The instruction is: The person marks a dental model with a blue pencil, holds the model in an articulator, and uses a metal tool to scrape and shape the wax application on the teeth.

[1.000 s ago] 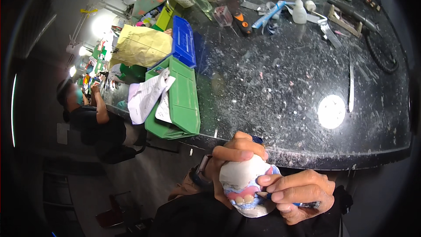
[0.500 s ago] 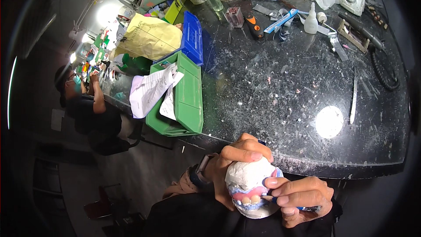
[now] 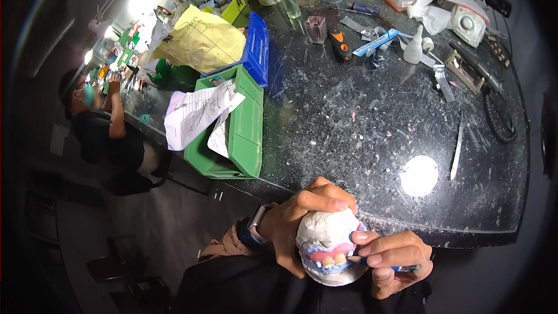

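Observation:
My left hand (image 3: 290, 221) is wrapped round a plaster dental model (image 3: 328, 229), low over the front edge of the bench. Between its white upper and lower halves show blue edges, pink gum wax (image 3: 332, 251) and a few cream-coloured teeth (image 3: 333, 260). In my right hand (image 3: 401, 259) is a slim blue pencil (image 3: 372, 263), pinched between thumb and fingers. Its pale pointed tip is at the side of the teeth, where the pink wax meets them. The index fingertip of that hand rests against the model's right side. My left fingers behind the cast are partly hidden.
A green bin (image 3: 250, 128) with papers (image 3: 200, 113) stands left on the black bench (image 3: 349, 157), before a blue bin (image 3: 256, 52) bearing a yellow bag (image 3: 203, 40). A metal strip (image 3: 457, 148), white bottle (image 3: 414, 46) and orange-black tool (image 3: 339, 45) lie beyond. A co-worker (image 3: 107, 128) sits far left.
The view has shifted a little, so the bench items sit slightly differently in the picture. Both hands keep their hold, and the pencil tip stays by the teeth with only slight movement.

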The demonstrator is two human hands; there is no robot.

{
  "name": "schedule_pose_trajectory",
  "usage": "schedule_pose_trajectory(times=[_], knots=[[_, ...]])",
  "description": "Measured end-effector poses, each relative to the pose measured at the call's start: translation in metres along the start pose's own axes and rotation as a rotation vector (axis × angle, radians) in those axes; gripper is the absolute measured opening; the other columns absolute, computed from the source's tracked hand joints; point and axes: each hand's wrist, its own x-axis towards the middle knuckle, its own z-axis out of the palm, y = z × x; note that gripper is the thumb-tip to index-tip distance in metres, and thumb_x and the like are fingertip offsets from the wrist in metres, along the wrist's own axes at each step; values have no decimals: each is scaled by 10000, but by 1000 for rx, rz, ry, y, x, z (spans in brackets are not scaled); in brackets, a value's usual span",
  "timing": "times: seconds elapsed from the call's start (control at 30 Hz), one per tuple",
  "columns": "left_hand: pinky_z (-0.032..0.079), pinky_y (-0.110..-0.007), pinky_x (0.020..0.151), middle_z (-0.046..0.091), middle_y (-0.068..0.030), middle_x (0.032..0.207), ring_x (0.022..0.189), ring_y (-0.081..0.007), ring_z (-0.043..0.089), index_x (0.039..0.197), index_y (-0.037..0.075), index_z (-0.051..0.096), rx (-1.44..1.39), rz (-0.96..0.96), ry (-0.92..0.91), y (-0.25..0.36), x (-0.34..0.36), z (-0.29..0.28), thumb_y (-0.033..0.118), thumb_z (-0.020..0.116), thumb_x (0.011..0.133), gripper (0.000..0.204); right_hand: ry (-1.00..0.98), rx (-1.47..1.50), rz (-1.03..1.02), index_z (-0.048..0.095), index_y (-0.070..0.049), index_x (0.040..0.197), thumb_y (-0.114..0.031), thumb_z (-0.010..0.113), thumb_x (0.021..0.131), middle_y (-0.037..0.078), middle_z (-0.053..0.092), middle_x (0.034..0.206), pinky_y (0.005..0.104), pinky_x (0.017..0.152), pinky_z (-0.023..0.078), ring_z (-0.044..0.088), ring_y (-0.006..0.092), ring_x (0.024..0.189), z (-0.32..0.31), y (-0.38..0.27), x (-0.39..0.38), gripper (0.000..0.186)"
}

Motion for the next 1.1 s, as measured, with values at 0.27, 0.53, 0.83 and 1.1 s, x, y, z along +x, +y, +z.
schedule_pose_trajectory(times=[0.27,0.53,0.83,1.1], knots=[[375,-391,811,520,-208,1085,959,-303,527,1225,8,365,15,-39,-37,5,6,-4,241,832,457,928,284,-3,66,453,-16,843,-287,559,919,134,496,782,374,728,580,617,234,676,15,3,-3,301],[360,-379,809,527,-207,1090,948,-305,532,1212,6,384,-16,-33,1,0,4,-2,258,832,442,926,277,9,50,442,-32,855,-300,564,914,116,486,789,329,710,590,625,214,696,8,2,-3,301],[341,-347,791,565,-206,1062,913,-271,549,1220,-4,408,82,22,8,5,10,-4,285,827,459,916,258,-36,-42,427,-51,887,-300,539,928,100,480,793,309,716,589,634,217,730,3,6,-7,277],[376,-418,880,491,-233,1147,993,-323,531,1255,-12,339,-192,-36,50,4,3,15,247,840,446,986,-1,-74,-98,437,-67,1033,-175,447,968,268,577,1069,381,856,549,648,281,955,-18,2,-4,127]])
